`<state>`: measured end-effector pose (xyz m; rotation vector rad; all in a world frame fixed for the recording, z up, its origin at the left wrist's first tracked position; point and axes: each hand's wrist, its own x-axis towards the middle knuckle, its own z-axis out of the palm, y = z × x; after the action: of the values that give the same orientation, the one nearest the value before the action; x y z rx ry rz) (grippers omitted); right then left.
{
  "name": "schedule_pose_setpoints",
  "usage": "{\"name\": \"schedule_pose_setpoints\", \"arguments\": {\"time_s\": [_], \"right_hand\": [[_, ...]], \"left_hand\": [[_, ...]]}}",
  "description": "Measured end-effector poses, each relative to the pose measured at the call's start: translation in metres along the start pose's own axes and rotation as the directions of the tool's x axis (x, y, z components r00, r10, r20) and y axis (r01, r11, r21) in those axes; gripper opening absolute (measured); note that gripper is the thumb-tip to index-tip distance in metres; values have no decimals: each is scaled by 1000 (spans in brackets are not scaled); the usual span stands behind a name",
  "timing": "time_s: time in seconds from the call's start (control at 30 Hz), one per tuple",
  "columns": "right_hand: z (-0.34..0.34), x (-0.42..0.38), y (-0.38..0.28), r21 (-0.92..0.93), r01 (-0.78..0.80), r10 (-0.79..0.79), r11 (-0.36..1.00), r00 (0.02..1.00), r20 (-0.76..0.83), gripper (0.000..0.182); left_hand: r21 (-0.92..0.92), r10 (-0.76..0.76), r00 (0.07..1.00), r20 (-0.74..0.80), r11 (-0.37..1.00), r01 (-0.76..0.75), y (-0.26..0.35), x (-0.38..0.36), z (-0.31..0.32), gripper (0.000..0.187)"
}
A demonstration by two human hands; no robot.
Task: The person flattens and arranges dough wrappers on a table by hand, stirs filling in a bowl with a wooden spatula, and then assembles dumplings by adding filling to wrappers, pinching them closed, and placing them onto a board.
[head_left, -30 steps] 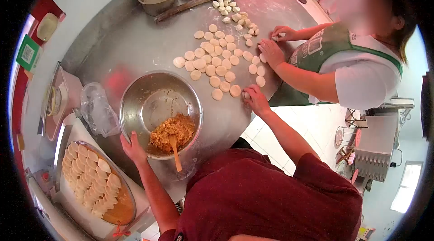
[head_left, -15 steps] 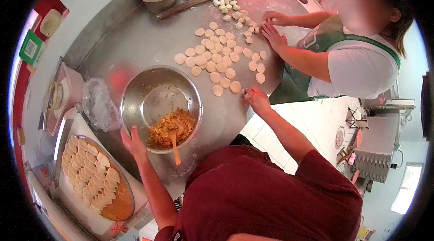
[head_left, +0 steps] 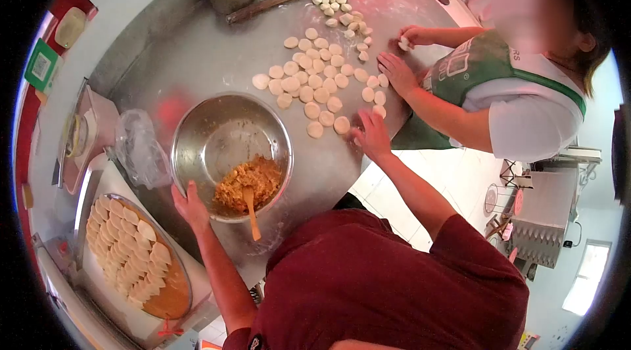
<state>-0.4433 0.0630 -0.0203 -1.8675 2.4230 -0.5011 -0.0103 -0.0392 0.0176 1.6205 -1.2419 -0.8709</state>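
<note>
A steel bowl point(head_left: 230, 123) holds orange filling point(head_left: 258, 178) — pale dough discs point(head_left: 321, 95) lie nearby.

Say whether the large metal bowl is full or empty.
Partly full: orange filling lies at one side, leaving much of the bowl uncovered inside.

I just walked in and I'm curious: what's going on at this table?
The person in dark red has their left hand at the rim of a metal bowl containing an orange-brown mixture and a wooden utensil. Their right hand is beside flat dough rounds; whether it holds anything is unclear. A co-worker in a green apron has a small pale piece at one hand's fingers. Lower left, pale pieces overlap on a tray.
</note>
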Motion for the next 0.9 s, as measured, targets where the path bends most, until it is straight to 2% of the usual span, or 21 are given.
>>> {"name": "schedule_pose_setpoints", "arguments": {"time_s": [0.07,0.2,0.3,0.4,0.47,0.57,0.67,0.77,0.8,0.9], "right_hand": [[23,24,7,-168,-2,-25,986,987,-161,52],[51,31,16,-176,-36,14,984,992,-128,53],[51,35,18,-243,-22,-11,970,991,-132,50],[59,33,15,-243,-37,-6,969,985,-172,47],[58,33,17,-251,-41,-11,967,980,-201,46],[50,32,14,-174,-109,96,979,992,-79,45],[37,25,1,-24,-156,145,987,956,-256,45],[48,10,-4,-148,-37,13,988,987,-160,49],[51,11,-3,-172,-71,56,983,994,-91,55],[31,9,-2,-111,-22,20,994,1000,-18,65]], "left_hand": [[19,-31,999,-44,999,32,-3,0,3,27],[123,-38,999,-30,992,41,-4,3,-1,26],[-47,-8,1000,-9,999,8,-9,1,-1,26],[91,27,1000,-10,996,-26,-8,3,-5,26],[67,-9,999,-31,998,11,0,1,1,26],[-1,-14,1000,-10,1000,14,-11,2,-2,27],[2,-27,1000,11,1000,27,-10,-2,-8,28],[3,-22,1000,11,1000,22,-6,2,-1,28],[0,-20,1000,-11,1000,20,-6,1,-2,29],[83,39,999,-12,996,-38,-1,0,0,29]]}}
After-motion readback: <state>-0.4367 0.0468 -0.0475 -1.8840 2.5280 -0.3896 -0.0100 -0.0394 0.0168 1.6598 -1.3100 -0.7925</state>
